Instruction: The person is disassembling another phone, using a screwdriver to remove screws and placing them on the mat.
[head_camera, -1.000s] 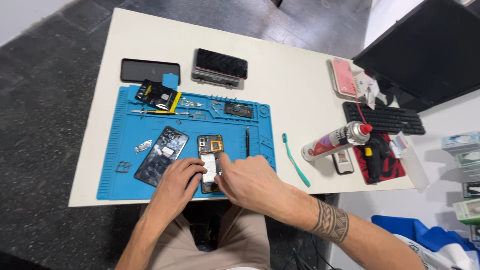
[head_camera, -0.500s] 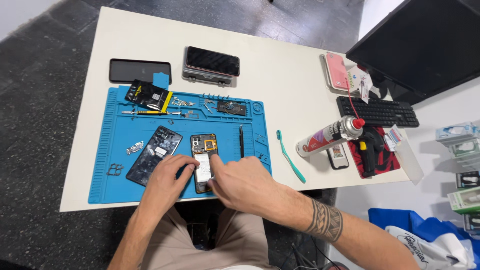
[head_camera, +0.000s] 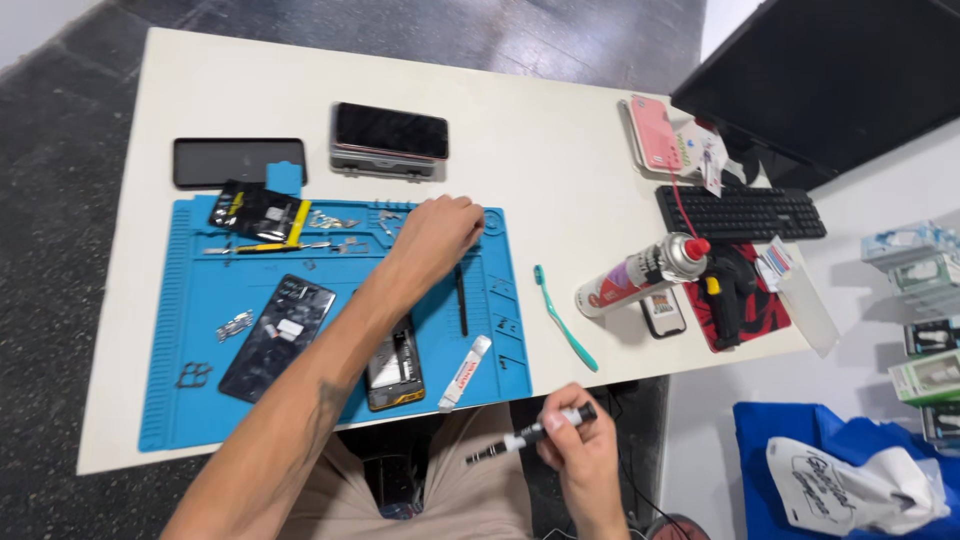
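- Screwdriver (head_camera: 530, 436), a slim black tool with a pale band near its upper end, sits pinched in the fingers of the right hand (head_camera: 578, 448), off the near edge of the table (head_camera: 560, 130) and above the person's lap; its tip points down and to the left, away from that hand.
- Right hand is closed narrowly round the tool's upper end, thumb and fingertips gripping it.
- Left hand (head_camera: 437, 232) reaches across the blue work mat (head_camera: 200, 310) to its far side, knuckles up and fingers curled under; whether anything is between them cannot be told.
- Just left of that hand lie small metal parts (head_camera: 335, 220) in the mat's shallow trays, and further left a black part with a yellow strip (head_camera: 258, 212).
- Under the left forearm lies an opened phone (head_camera: 395, 365), partly hidden; left of the forearm rests a dark back cover (head_camera: 277, 335).
- A small white tube (head_camera: 466, 372) lies on the mat between the two hands, with a thin black stick (head_camera: 461, 298) beyond it, near the left hand.
- To the right of the left hand, off the mat, lie a teal toothbrush (head_camera: 565, 318) and a spray can (head_camera: 640, 275) on its side.
- Beyond the left hand sit a phone on a holder (head_camera: 390, 135) and a flat dark phone (head_camera: 238, 161).
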